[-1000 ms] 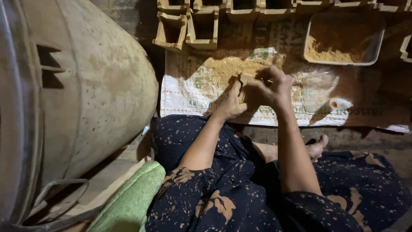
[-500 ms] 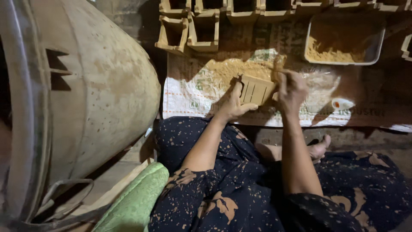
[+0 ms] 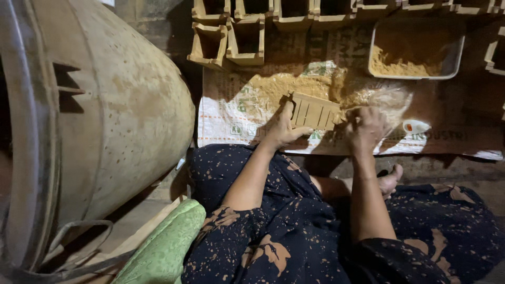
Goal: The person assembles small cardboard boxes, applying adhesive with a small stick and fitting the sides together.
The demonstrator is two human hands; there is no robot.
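Dim ground level, with a printed woven sack [image 3: 231, 113] spread flat as the working surface and a heap of yellowish clay powder [image 3: 273, 89] lying on it. Over the sack the person's left hand [image 3: 284, 126] gripped a rectangular wooden mould [image 3: 314, 111] by its near left corner, fingers closed on its edge, the mould tilted a little with its slatted face up. Just right of it the right hand [image 3: 365, 129] was lowered onto the sack beside the mould's right end; how wide its fingers were could not be told, since it was blurred and seen from the back. A small white lid-like object [image 3: 415, 126] lay on the sack near that hand. Beyond the powder stood a white tray [image 3: 457, 58] holding more of the same powder, and rows of hollow clay blocks [image 3: 247, 37] ran along the far side. To the left lay a large, dusty drum [image 3: 105, 121] on its side. The person sat in a dark patterned dress [image 3: 294, 231], one bare foot [image 3: 392, 179] showing, with a green cloth [image 3: 163, 247] beside the left knee
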